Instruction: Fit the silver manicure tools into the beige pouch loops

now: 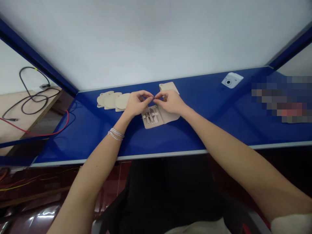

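My left hand [138,103] and my right hand [170,101] meet fingertip to fingertip, each closed in a pinch. Whatever lies between the fingers is too small to make out. Just below them, a beige manicure case [161,123] lies unfolded on the blue table. Small metal tools, among them what look like nail clippers [152,116], sit under straps in its left half. My right hand covers part of the case's right half. Beside my left hand, several closed beige cases [110,100] overlap in a row. Another closed beige case [168,86] rests behind my right hand.
A white piece with a dark round lens-like mark [232,80] lies at the back right of the blue table [200,139]. A pixelated patch hides the far right. Black cable [29,97] and red cable [56,131] run at the left, near a wooden board.
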`<state>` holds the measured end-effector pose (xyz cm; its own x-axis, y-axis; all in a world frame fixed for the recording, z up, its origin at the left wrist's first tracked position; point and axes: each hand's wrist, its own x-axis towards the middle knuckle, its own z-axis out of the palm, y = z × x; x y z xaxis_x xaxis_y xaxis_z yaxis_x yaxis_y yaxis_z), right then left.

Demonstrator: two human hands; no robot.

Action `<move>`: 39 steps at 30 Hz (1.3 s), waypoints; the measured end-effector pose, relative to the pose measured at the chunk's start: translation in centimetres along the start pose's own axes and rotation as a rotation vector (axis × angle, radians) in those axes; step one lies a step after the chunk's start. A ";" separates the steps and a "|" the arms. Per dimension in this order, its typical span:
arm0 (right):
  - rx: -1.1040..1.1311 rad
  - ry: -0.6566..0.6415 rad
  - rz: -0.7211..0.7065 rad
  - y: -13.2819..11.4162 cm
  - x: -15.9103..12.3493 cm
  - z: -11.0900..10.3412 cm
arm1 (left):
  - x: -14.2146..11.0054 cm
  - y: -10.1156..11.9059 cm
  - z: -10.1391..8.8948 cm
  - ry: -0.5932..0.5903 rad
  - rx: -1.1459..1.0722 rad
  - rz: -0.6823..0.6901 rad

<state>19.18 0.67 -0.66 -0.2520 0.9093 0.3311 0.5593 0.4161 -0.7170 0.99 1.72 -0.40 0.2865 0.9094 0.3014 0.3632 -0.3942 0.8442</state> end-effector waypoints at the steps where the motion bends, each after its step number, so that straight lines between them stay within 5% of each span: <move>1: -0.006 -0.001 0.000 -0.1 0.0 0.0 | 0.0 0.1 0.0 -0.003 -0.005 0.003; 39: 0.000 -0.047 -0.012 -0.1 -0.3 0.3 | -0.4 1.1 0.0 -0.018 0.125 0.016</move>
<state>18.98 0.34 -0.84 -0.2955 0.9035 0.3105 0.5564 0.4269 -0.7128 1.26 0.91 0.40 0.3086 0.9008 0.3056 0.4657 -0.4232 0.7772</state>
